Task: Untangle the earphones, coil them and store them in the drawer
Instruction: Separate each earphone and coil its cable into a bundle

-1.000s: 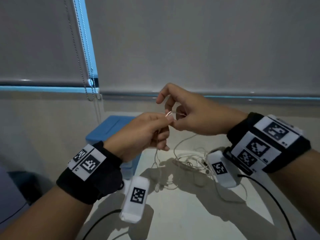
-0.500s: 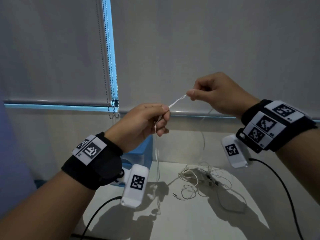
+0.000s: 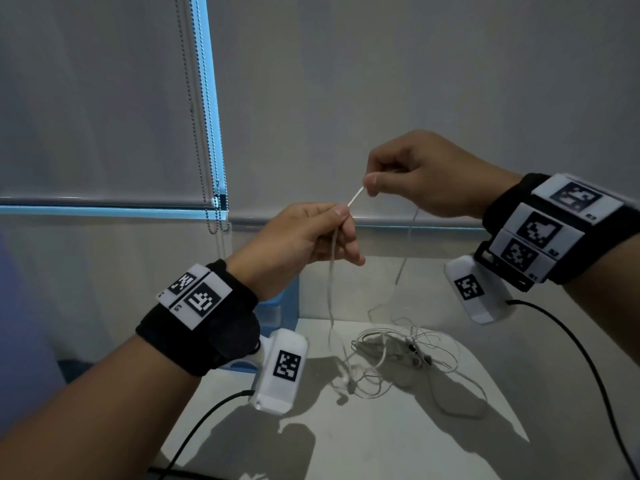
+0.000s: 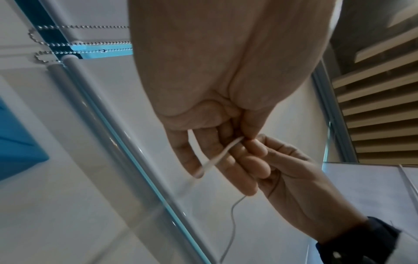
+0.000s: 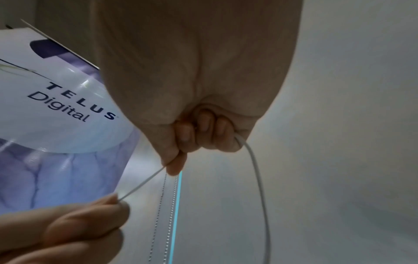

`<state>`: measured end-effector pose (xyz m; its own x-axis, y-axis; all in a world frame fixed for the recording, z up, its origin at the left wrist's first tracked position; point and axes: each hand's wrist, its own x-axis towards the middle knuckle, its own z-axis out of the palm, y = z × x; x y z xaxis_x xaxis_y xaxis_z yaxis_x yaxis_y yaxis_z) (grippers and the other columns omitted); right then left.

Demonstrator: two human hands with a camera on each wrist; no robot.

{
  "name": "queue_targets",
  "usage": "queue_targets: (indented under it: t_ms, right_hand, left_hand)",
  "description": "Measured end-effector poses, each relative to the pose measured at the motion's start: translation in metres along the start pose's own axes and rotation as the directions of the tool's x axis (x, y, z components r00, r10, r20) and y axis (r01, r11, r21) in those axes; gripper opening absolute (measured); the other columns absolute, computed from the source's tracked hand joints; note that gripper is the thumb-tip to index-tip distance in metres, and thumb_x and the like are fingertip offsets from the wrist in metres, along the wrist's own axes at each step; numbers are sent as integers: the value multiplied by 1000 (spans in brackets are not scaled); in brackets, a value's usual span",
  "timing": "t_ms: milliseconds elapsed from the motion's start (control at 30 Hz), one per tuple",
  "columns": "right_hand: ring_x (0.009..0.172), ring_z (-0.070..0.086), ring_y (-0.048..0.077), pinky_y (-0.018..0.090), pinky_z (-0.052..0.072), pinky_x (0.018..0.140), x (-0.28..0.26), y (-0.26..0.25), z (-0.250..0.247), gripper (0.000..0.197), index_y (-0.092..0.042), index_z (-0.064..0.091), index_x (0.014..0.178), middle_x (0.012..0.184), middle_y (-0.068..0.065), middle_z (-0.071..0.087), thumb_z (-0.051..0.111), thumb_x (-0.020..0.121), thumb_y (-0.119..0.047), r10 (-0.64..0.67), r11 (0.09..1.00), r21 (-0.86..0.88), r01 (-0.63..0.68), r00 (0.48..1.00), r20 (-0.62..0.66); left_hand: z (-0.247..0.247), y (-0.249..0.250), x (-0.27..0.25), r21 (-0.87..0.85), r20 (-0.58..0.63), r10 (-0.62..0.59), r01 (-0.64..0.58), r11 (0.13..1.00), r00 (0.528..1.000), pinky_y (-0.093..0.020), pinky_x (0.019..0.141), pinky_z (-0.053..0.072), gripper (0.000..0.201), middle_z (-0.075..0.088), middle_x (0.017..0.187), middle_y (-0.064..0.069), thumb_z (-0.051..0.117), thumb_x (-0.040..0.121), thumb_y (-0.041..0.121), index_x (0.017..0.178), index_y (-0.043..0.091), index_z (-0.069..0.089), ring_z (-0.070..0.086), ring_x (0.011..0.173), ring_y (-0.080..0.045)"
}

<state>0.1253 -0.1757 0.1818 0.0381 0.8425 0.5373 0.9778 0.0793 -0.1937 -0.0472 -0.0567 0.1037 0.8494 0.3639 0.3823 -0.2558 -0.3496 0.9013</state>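
Note:
White earphones lie in a tangled heap (image 3: 398, 355) on the white table (image 3: 381, 438). Two strands rise from the heap to my raised hands. My left hand (image 3: 341, 216) pinches the cable (image 3: 356, 196) between thumb and forefinger, and a strand hangs from it down to the table. My right hand (image 3: 372, 185), slightly higher and to the right, pinches the same cable, so a short taut stretch runs between both hands. In the left wrist view the cable (image 4: 217, 157) crosses my left hand's fingers (image 4: 187, 157). In the right wrist view the cable (image 5: 257, 171) loops down from my right fist.
A blue box (image 3: 277, 306) stands at the table's far left, behind my left wrist. Grey roller blinds with bead chains (image 3: 211, 168) cover the window behind. Black camera leads (image 3: 595, 375) trail from both wrists over the table.
Both hands have risen from just above the heap and moved apart, drawing a short length of cable taut between them. The heap stays on the table.

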Motion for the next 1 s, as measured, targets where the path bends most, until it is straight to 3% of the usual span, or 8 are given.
queue_targets:
  t_ms: [67,167,267,433,633,800,900,1000]
  right_hand:
    - [52,41,5,17,33,53,1,7,-6,21,-20,70,79,57,-7,48,65,98,-26,43,999,-28,-46,994,-102]
    - [54,39,8,24,33,55,3,21,-16,21,-13,72,83,59,-4,47,64,98,-25,111,991,-50,-125,969,-221]
    - [56,40,11,25,33,56,5,27,-24,21,-10,72,86,60,-3,47,64,99,-24,147,983,-70,-171,953,-265]
    - [55,41,8,24,32,54,11,21,-35,20,-11,72,87,62,-5,49,62,99,-24,144,979,-91,-181,938,-314]
    - [48,49,-8,11,31,51,16,-11,-50,22,-11,73,86,51,-20,55,63,99,-25,109,993,-30,-110,993,-32]
    - [65,57,-2,29,42,71,27,-32,-51,23,-21,75,81,65,-18,65,64,98,-34,113,984,-148,-95,987,112]
    - [82,64,21,41,50,79,29,-40,-54,23,-22,75,80,84,1,72,65,97,-33,123,970,-218,-106,990,65]
    - [89,65,24,37,50,75,30,-40,-61,21,-17,76,85,92,6,72,64,97,-29,127,962,-233,-141,989,-74]
  left_hand:
    - [0,-3,-1,16,8,3,-3,1000,1000,-30,87,56,34,70,79,-12,39,110,21,87,7,59,73,82,-26]
    - [0,-8,-1,34,33,0,-1,999,999,-36,96,54,34,72,80,-12,38,110,19,86,8,58,72,89,-28]
    - [1,-11,0,70,56,-7,3,998,998,-50,107,46,34,74,85,-11,38,110,21,87,9,59,70,96,-28]
    - [1,-14,-3,121,117,-54,39,992,992,-49,110,44,36,77,97,-17,36,110,18,90,6,63,71,98,-24]
    - [2,0,6,92,25,-59,57,994,998,-54,114,38,43,77,112,-14,40,108,33,120,1,67,70,109,-27]
    - [5,22,17,85,-104,111,-102,991,988,-37,102,52,26,75,102,-14,51,105,21,109,4,70,72,95,-19]
    - [7,21,19,90,-133,146,-135,987,980,-21,87,57,27,75,98,-16,49,106,18,106,1,70,73,88,-15]
    - [9,12,17,121,-128,137,-122,985,982,-24,89,53,27,75,95,-16,49,107,17,101,1,71,72,87,-16]
